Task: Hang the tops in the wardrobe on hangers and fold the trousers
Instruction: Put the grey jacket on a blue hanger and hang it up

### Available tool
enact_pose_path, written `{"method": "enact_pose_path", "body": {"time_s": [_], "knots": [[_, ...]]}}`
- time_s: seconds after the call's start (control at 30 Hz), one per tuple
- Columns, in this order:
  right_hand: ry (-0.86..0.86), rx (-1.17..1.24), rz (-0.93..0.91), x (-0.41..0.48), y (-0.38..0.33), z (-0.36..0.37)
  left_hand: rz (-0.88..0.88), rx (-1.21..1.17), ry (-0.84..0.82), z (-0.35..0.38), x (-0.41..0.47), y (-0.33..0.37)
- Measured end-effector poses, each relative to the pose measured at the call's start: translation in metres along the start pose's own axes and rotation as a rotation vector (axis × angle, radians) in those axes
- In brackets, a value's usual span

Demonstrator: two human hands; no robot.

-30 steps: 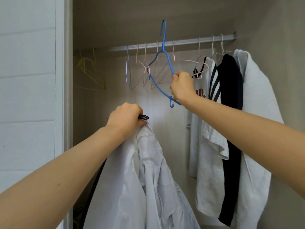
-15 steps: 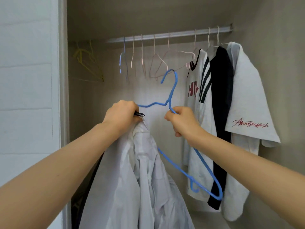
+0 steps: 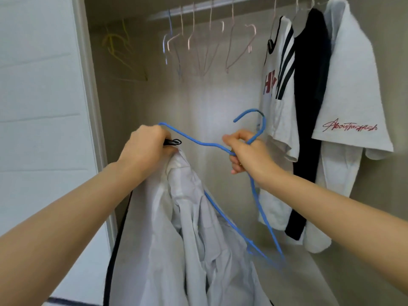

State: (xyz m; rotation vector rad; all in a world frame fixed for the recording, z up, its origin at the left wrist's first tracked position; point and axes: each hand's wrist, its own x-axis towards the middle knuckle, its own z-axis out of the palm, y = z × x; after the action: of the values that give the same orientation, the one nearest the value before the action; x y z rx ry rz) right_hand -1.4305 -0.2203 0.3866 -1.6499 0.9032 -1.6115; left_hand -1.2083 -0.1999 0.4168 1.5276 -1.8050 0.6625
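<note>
1. One white cotton shirt hangs bunched from its collar in front of the open wardrobe, on no hanger yet. A small black loop pokes out beside the collar.
2. The left hand is fisted tight round that collar and carries the whole shirt, as it has throughout the last second.
3. The right hand is closed round the neck of a thin blue wire hanger, just under its hook.
4. A second ago that hand had the hanger up by the rail. It has since brought it down and across. One shoulder tip now reaches the left knuckles at the collar, and the other arm slants down beside the shirt.
5. So fetching a hanger looks finished, and the step in hand seems to be threading it into the shirt. The neck opening is crushed inside the fist, so I would guess the left grip must loosen or shift before the tip can slide in.
6. Behind, the metal rail carries several bare pale pink wire hangers, with yellow hangers at the far left.
7. To the right hang three tops: a white one with black stripes, a black top and a white T-shirt with red script. Trousers do not show from here.
</note>
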Motion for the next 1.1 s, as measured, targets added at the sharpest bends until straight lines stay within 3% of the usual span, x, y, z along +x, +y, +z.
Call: {"method": "enact_pose_path", "body": {"time_s": [0.1,0.27,0.47,0.63,0.83,0.97,1.1], "knots": [[-0.05,-0.027,0.034,-0.005,0.015,0.013,-0.034,0.003,-0.024,-0.006,-0.024,-0.011],[-0.088,0.207,0.115,-0.018,0.031,0.034,-0.083,-0.024,-0.109,-0.014,-0.074,-0.037],[-0.24,0.414,0.182,-0.029,0.057,0.067,-0.242,-0.015,-0.227,-0.007,-0.129,-0.07],[-0.379,0.459,0.239,-0.045,0.092,0.087,-0.254,-0.062,-0.244,0.008,-0.162,-0.081],[-0.684,0.497,0.315,-0.055,0.121,0.077,-0.377,-0.006,-0.307,0.013,-0.191,-0.068],[-0.984,0.443,0.394,-0.061,0.145,0.061,-0.52,0.113,-0.462,0.009,-0.205,-0.047],[-1.273,0.279,0.404,-0.072,0.175,0.056,-0.636,0.202,-0.354,-0.008,-0.238,-0.026]]}}
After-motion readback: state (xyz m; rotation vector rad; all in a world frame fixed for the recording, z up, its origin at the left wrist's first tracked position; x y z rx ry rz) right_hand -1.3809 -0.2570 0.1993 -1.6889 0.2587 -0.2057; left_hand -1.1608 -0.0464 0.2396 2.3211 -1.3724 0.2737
